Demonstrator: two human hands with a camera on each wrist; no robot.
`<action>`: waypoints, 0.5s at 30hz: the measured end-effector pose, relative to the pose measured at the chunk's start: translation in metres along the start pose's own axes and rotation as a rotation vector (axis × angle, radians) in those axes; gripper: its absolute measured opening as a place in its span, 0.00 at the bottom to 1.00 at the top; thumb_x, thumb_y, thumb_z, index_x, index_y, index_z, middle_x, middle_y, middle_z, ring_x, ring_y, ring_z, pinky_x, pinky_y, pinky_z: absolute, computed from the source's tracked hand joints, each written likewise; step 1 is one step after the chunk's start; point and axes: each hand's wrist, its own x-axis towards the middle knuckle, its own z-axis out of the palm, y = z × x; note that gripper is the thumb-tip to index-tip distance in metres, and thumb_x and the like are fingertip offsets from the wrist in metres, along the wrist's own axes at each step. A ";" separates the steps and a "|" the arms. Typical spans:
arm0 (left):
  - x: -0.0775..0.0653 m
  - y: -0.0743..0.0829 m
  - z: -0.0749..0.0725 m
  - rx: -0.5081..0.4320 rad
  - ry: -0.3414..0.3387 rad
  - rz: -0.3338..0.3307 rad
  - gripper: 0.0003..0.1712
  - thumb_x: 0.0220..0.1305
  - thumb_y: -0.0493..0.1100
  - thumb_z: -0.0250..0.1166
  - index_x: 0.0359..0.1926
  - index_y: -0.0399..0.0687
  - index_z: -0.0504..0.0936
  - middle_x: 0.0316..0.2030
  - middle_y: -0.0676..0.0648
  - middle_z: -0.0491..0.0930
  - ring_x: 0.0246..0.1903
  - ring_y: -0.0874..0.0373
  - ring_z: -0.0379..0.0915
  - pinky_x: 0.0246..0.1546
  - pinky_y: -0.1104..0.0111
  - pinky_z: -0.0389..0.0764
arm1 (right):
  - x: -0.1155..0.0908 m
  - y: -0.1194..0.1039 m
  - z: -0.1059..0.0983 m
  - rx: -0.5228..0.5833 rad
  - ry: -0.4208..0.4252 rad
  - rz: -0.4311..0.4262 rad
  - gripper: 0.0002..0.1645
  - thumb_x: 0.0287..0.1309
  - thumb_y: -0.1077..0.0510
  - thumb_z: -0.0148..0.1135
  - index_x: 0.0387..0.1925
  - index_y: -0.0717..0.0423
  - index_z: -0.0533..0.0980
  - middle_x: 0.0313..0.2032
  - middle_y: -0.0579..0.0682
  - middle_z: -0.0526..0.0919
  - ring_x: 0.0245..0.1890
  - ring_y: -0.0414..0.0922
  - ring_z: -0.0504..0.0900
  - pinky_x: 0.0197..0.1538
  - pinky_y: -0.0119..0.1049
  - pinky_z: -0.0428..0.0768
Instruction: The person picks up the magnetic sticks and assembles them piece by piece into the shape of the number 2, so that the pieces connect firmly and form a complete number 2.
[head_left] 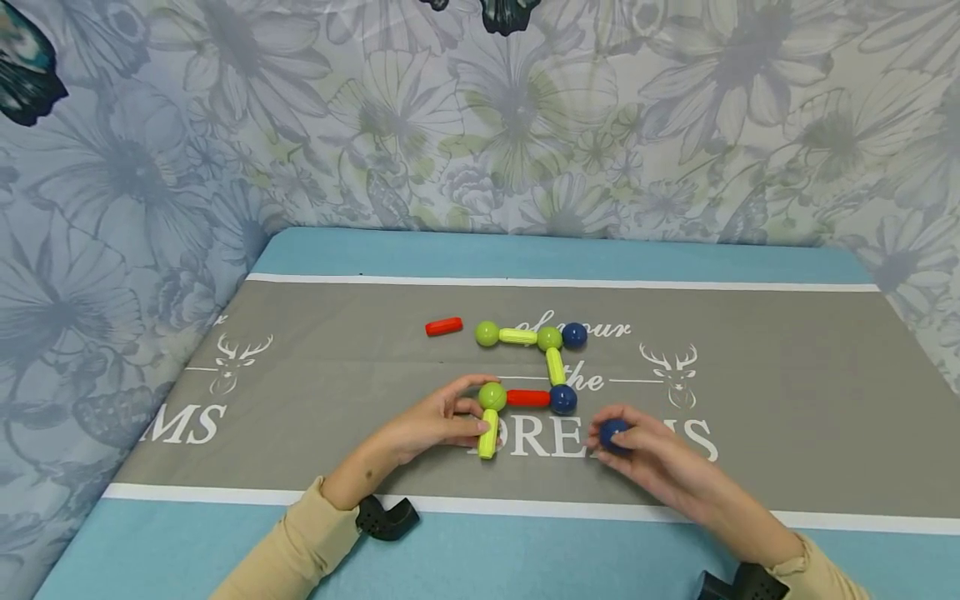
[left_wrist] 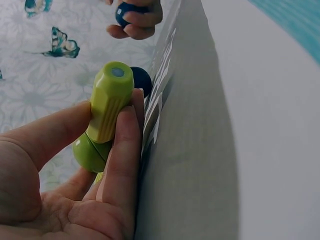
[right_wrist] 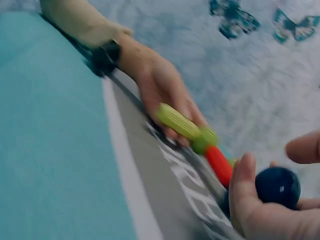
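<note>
My left hand (head_left: 442,421) pinches a yellow-green rod (head_left: 487,435) between thumb and fingers. The rod's far end meets a green ball (head_left: 492,396). From that ball a red rod (head_left: 528,398) runs right to a blue ball (head_left: 562,399), and a yellow-green rod (head_left: 555,367) leads up to another green ball (head_left: 550,337). A dull grey disc (left_wrist: 117,72) shows in the held rod's free end in the left wrist view. Right of the chain, my right hand (head_left: 660,462) holds a separate blue ball (head_left: 615,436) in its fingers.
The chain's far part has a yellow-green rod (head_left: 518,337), a green ball (head_left: 487,333) and a blue ball (head_left: 574,335). A loose red rod (head_left: 444,327) lies to their left. Beneath is a grey printed runner (head_left: 360,333) on a blue cloth (head_left: 510,550).
</note>
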 end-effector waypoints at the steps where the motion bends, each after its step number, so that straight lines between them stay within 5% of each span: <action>1: 0.000 0.000 0.000 -0.003 0.002 0.001 0.36 0.61 0.30 0.61 0.68 0.44 0.58 0.38 0.41 0.77 0.37 0.52 0.76 0.42 0.60 0.78 | 0.004 0.005 0.006 0.024 -0.042 0.036 0.14 0.66 0.70 0.42 0.50 0.61 0.69 0.50 0.58 0.70 0.52 0.48 0.74 0.57 0.37 0.68; 8: 0.001 -0.001 0.000 -0.041 -0.001 0.019 0.35 0.61 0.30 0.60 0.68 0.42 0.58 0.37 0.42 0.77 0.36 0.53 0.76 0.42 0.60 0.78 | 0.034 0.040 0.042 0.038 -0.195 0.227 0.25 0.69 0.62 0.47 0.60 0.75 0.57 0.53 0.65 0.72 0.57 0.56 0.71 0.60 0.42 0.64; 15: 0.000 -0.001 0.000 -0.067 -0.010 0.029 0.36 0.62 0.31 0.61 0.68 0.41 0.56 0.37 0.42 0.77 0.35 0.54 0.77 0.42 0.61 0.78 | 0.056 0.064 0.062 0.103 -0.242 0.279 0.25 0.68 0.62 0.49 0.60 0.74 0.60 0.54 0.64 0.73 0.58 0.55 0.70 0.60 0.41 0.64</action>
